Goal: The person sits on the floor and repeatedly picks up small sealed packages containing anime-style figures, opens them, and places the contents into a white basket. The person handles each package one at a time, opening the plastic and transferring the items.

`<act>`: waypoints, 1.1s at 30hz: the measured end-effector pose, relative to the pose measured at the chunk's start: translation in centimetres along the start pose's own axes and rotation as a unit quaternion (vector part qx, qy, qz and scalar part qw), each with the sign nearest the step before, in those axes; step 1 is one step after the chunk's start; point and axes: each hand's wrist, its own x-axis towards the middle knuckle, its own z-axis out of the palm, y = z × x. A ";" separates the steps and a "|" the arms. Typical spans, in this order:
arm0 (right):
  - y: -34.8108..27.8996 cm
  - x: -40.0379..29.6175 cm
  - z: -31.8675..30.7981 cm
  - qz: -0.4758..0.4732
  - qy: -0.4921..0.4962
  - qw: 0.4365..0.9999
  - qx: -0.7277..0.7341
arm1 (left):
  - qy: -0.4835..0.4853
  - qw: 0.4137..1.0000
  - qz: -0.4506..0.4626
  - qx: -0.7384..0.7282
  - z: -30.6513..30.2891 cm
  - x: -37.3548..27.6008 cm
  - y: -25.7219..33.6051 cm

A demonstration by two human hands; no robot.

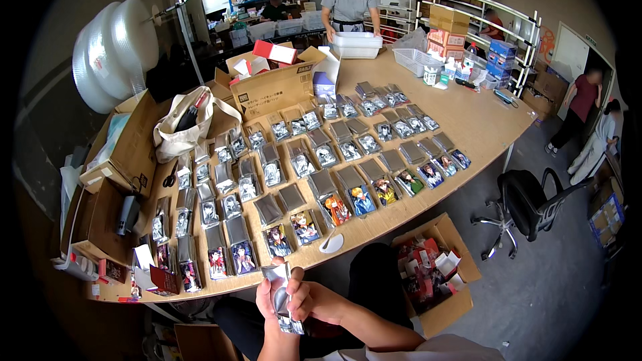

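Both hands hold a shiny clear-plastic packet (282, 288) over my lap, just off the table's front edge. My left hand (266, 300) grips it from the left, and the fingers of my right hand (315, 302) close over its right side. Grey print shows at its lower end; the fingers cover much of the rest. Before me, plastic-wrapped packets with drawn characters stand in rows on the wooden table (494, 110). The near rows are in colour, such as an orange-haired figure's packet (337, 209); those behind are mostly grey.
A white oval piece (332, 243) lies at the table's front edge. Behind the rows stands a cardboard box (273, 93) of opened cartons. A canvas bag (193, 123) and scissors (170, 178) lie left. Another box (464, 258) sits on the floor. Across the table a person holds white baskets (357, 45).
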 end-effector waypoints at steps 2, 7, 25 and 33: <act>-0.6 -0.1 -1.0 -0.031 -0.016 0.999 0.016 | -0.001 1.000 -0.004 0.029 -0.6 -0.4 0.3; -1.1 -0.2 -2.8 -0.069 -0.015 0.995 0.077 | 0.012 0.999 -0.001 0.041 -1.4 -0.5 0.3; -0.5 -0.1 -3.4 -0.136 0.040 0.986 0.084 | 0.110 0.964 0.123 0.207 -0.7 1.0 0.7; -0.6 -1.5 -0.1 -0.181 0.074 0.979 -0.059 | 0.204 0.851 0.247 0.416 0.0 3.2 2.7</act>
